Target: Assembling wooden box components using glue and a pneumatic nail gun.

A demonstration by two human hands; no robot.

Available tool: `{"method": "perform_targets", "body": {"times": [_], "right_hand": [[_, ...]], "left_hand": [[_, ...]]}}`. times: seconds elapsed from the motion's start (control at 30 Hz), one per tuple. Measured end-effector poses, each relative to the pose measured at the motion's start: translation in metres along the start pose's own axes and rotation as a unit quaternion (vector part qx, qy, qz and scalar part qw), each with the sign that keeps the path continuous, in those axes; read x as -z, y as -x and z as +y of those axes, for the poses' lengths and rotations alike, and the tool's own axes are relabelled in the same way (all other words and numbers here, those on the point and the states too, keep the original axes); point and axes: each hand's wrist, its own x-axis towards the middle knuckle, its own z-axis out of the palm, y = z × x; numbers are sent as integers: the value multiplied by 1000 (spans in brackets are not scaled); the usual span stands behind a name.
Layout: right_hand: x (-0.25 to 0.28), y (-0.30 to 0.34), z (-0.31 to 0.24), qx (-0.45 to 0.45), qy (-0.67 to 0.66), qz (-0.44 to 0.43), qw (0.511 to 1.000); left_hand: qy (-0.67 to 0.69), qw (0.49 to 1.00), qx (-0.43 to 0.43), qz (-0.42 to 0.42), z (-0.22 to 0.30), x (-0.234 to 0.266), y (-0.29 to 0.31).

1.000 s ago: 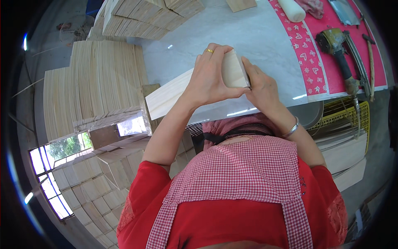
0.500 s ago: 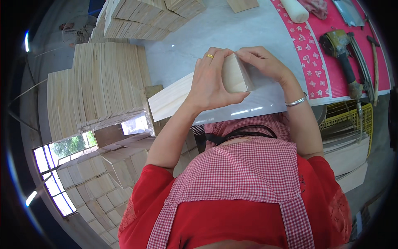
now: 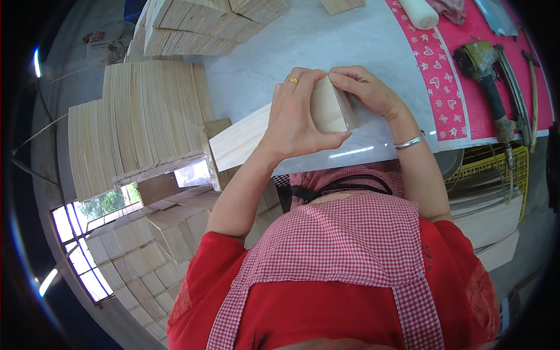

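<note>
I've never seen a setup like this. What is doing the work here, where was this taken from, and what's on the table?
There's no machine arm here: these are a person's two bare hands. A wide fisheye camera on the person's head looks down, so straight edges bend. The left hand spans and grips a pale wooden piece; the right hand has its fingertips at the piece's far corner. On the table, stacked wooden boards stand at the far left, while a nail gun and a hammer lie on a pink cover at the right.
</note>
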Motion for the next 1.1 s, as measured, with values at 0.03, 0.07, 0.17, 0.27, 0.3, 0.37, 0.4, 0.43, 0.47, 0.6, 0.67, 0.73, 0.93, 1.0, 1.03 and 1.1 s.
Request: {"method": "perform_targets", "body": {"times": [0.03, 0.07, 0.17, 0.27, 0.3, 0.37, 0.4, 0.43, 0.47, 0.6, 0.67, 0.73, 0.93, 1.0, 1.03, 1.1], "right_hand": [[1, 1, 0, -5, -2, -8, 1000], [1, 1, 0, -10, -4, -16, 1000], [-20, 9, -10, 51, -35, 56, 996], [-37, 24, -4, 115, 3, 115, 987], [-42, 30, 0, 149, 58, 139, 977], [-50, 42, 0, 179, 112, 160, 964], [-53, 48, -3, 188, 135, 162, 959], [-57, 54, -8, 196, 157, 163, 954], [-60, 60, -11, 204, 179, 164, 948], [-67, 85, -16, 186, 203, 150, 950], [-70, 96, -19, 179, 202, 144, 952], [-72, 105, -22, 167, 199, 132, 957], [-67, 119, -25, 157, 190, 128, 961], [-64, 118, -25, 171, 189, 134, 958], [-66, 117, -25, 171, 190, 133, 958], [-73, 111, -25, 166, 251, 210, 930]], "left_hand": [[1, 1000, 0, -1, 0, 0, 0], [2, 1000, -1, -1, 0, 0, 0], [0, 1000, -1, 2, -1, -1, 1], [-4, 1000, -3, 7, -1, -3, 2], [-4, 1000, -4, 8, -2, -3, 1], [-5, 1000, -5, 12, -2, -4, 1], [-4, 1000, -3, 11, -2, -4, 1], [-4, 1000, -3, 15, -2, -4, 1], [-4, 1000, -4, 18, -2, -3, 1], [-1, 1000, -3, 17, -3, -3, 1], [1, 1000, -4, 15, -3, -3, 0], [-6, 999, -15, 27, -3, -4, 0], [2, 1000, -7, 24, -2, -4, 1], [-5, 1000, -15, 25, -3, -3, 1], [-8, 999, -19, 26, -3, -3, 1], [-8, 999, -20, 26, -4, -3, 1]]}}
